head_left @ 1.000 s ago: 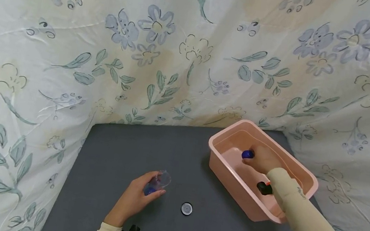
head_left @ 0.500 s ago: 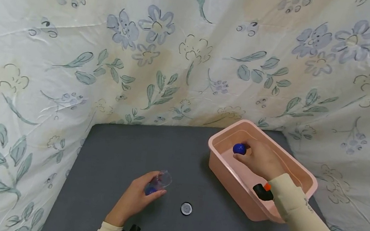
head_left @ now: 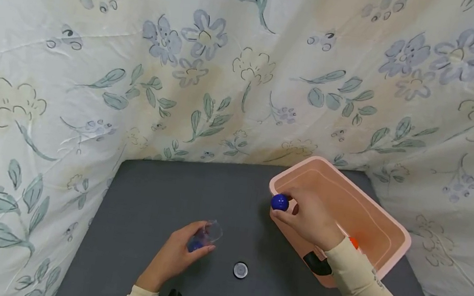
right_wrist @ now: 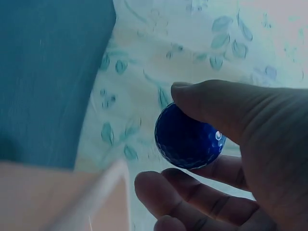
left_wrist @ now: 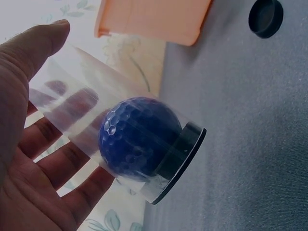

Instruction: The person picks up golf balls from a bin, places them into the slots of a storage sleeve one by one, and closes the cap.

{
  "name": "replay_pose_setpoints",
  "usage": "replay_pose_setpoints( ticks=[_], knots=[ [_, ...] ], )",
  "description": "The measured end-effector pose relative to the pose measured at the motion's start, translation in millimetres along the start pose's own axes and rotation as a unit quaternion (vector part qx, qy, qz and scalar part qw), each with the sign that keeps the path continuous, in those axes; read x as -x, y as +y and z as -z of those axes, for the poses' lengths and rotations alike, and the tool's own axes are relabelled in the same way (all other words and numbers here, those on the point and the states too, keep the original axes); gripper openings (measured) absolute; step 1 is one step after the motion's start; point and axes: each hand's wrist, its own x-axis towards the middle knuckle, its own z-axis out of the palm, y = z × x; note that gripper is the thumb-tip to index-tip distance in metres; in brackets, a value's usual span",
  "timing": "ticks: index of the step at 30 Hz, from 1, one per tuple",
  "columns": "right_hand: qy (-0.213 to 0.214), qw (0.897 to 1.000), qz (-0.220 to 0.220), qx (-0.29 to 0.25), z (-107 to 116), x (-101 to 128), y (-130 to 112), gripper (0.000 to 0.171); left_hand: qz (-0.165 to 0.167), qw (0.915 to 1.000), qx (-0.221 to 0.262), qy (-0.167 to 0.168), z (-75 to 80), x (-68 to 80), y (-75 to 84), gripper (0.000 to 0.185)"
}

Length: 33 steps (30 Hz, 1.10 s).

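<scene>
My left hand [head_left: 173, 258] grips a clear plastic tube [head_left: 207, 236] tilted on the grey table; in the left wrist view the clear tube [left_wrist: 96, 130] holds a blue golf ball [left_wrist: 139, 137] against its black base. My right hand [head_left: 310, 221] pinches a second blue golf ball [head_left: 280, 202] between thumb and fingers, just over the near-left rim of the pink bin [head_left: 382, 264]. The right wrist view shows this blue ball [right_wrist: 188, 135] held at the fingertips.
A small round black cap [head_left: 240, 270] lies on the grey table [head_left: 169, 194] between my hands. An orange object [head_left: 354, 242] shows inside the bin. Flowered fabric [head_left: 229, 68] walls the table at back and both sides.
My right hand has lifted the blue ball out of the bin and carried it left to the bin's rim. The left hand with the tube has stayed put.
</scene>
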Motion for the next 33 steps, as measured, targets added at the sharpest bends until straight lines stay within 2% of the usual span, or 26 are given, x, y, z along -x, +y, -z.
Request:
replay_pose_setpoints(
  ticks=[6,13,17,24,33],
  knots=[
    [-0.008,1.000,-0.017,-0.018,-23.8,4.6,-19.5,0.040,0.005,0.9999,0.007,-0.009,-0.2,2.4,0.0,0.053],
    [-0.011,0.999,-0.016,-0.044,-49.0,6.0,-34.2,0.042,0.010,0.9999,0.011,-0.009,-2.1,8.2,-2.3,0.050],
    [-0.009,0.998,-0.004,-0.058,-62.7,6.0,-42.2,0.043,0.003,0.9999,0.015,-0.005,-2.3,9.4,-3.3,0.049],
    [-0.016,0.992,0.033,-0.123,-81.5,6.7,-55.3,0.042,-0.014,0.9996,0.020,-0.010,-1.6,8.3,-3.4,0.048],
    [-0.035,0.983,0.044,-0.175,-103.4,8.5,-64.4,0.042,-0.025,0.9986,0.043,-0.017,1.3,6.4,-2.5,0.044]
  ],
)
